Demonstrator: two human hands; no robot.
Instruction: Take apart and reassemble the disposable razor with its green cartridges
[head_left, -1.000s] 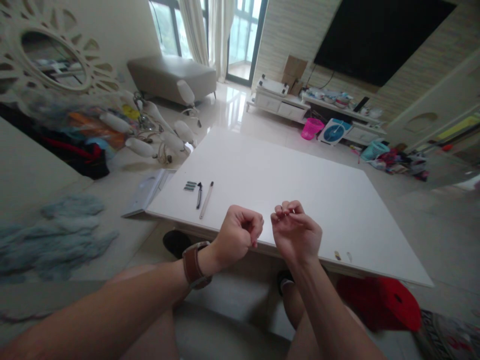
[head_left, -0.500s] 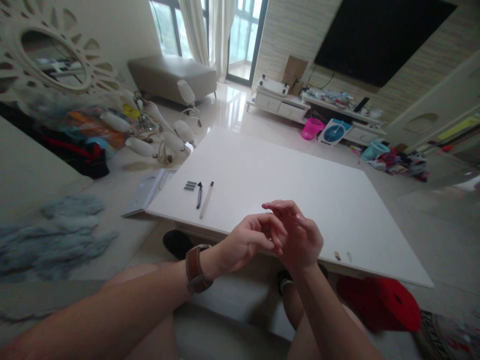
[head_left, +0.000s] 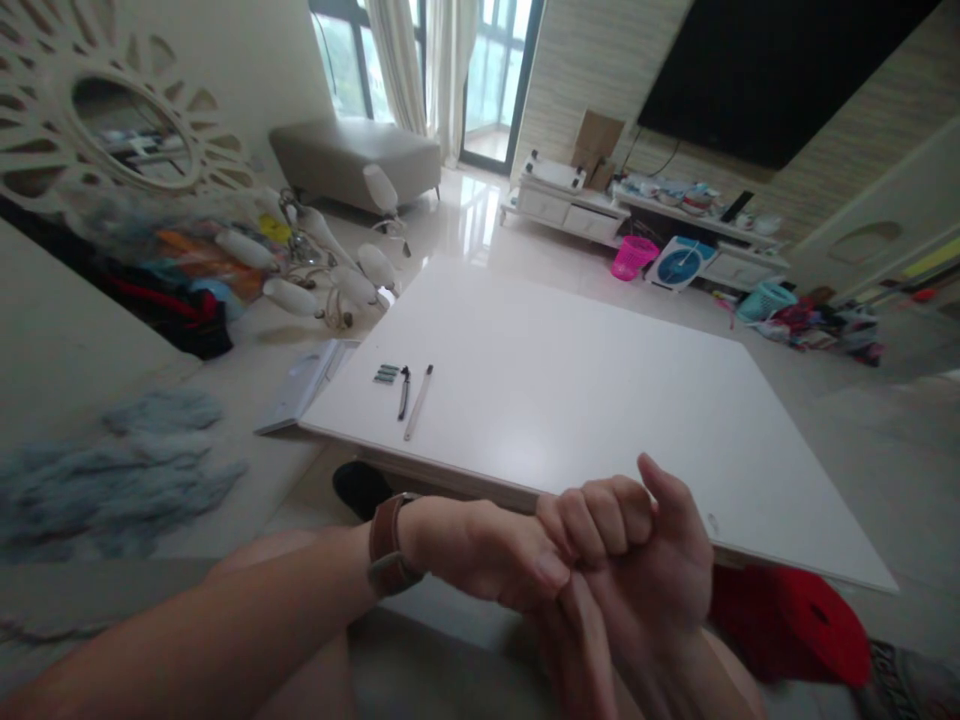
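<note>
My hands are clasped together in front of the near edge of a large white board (head_left: 570, 380), above my knees. My right hand (head_left: 645, 560) is closed, its fingers curled round the fingers of my left hand (head_left: 480, 550), thumb sticking up. The left wrist wears a brown-strapped watch (head_left: 386, 545), and the left fingers are hidden inside the right hand's grip. On the board's left corner, well away from both hands, lie a pale thin stick (head_left: 418, 388), a small black tool (head_left: 404, 379) and several small dark pieces (head_left: 386, 373).
A red round object (head_left: 795, 620) lies under the board at right, and a black shoe (head_left: 360, 485) sits under its front edge. Left of the board are a booklet (head_left: 307, 385), a chandelier (head_left: 322, 270) on the floor and a grey-blue rug (head_left: 112, 470).
Both hands have come down off the board toward me. They were apart with fingers curled, then touched, and now the right hand is wrapped round the left fingers. The view shifted slightly.
</note>
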